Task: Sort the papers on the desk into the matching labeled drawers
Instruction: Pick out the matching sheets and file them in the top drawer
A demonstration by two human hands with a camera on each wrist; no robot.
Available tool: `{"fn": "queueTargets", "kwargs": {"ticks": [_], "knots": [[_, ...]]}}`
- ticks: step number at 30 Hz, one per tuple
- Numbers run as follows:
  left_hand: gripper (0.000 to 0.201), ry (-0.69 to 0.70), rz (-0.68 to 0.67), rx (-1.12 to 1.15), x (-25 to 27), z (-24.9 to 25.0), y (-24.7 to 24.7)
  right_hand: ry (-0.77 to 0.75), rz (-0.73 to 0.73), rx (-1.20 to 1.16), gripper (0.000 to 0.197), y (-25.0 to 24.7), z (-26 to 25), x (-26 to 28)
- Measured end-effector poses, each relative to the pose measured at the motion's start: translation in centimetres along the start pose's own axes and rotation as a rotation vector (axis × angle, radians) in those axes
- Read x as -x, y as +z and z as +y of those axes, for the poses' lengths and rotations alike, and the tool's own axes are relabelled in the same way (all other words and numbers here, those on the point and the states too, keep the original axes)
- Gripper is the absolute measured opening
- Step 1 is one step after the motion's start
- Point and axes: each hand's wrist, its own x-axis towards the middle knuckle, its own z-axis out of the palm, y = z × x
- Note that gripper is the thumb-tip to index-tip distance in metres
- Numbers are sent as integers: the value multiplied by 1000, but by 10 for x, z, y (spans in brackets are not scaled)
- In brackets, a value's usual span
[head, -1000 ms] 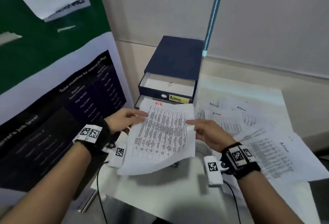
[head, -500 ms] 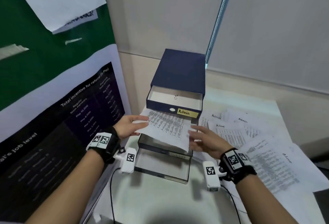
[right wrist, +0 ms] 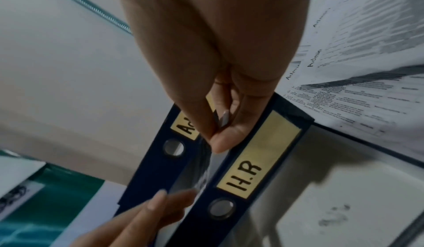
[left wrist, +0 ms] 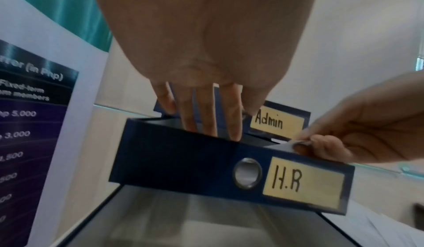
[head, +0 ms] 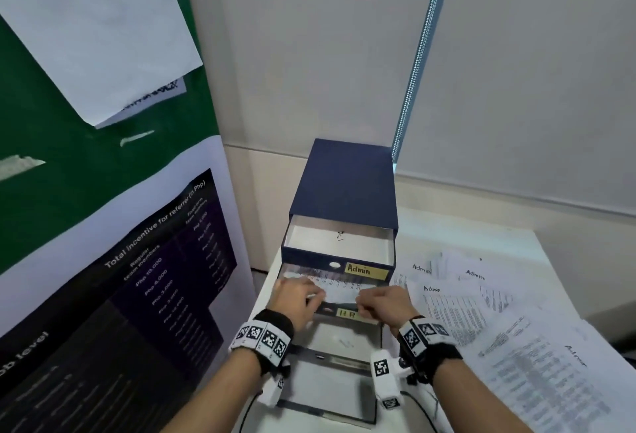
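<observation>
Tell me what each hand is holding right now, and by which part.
The right hand pinches the near edge of the sheet going into the H.R drawer. The left hand holds nothing; its straight fingers reach into the drawer.

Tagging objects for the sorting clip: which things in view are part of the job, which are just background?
In the job:
left hand, right hand
sheet going into the H.R drawer
Admin drawer
loose papers marked Admin

Background:
wall poster
blind chain

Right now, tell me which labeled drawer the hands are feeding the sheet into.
The H.R drawer, the middle one, directly under the Admin drawer; both hands rest at its front edge.
</observation>
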Motion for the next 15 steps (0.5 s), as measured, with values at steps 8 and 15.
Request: {"fn": "queueTargets", "kwargs": {"ticks": [8, 15], "knots": [[59, -90, -255, -201, -23, 15, 14, -117, -104, -68, 21, -14, 1, 2], [28, -74, -175, -171, -35, 62, 5, -55, 370, 462, 28, -174, 102, 10]]}}
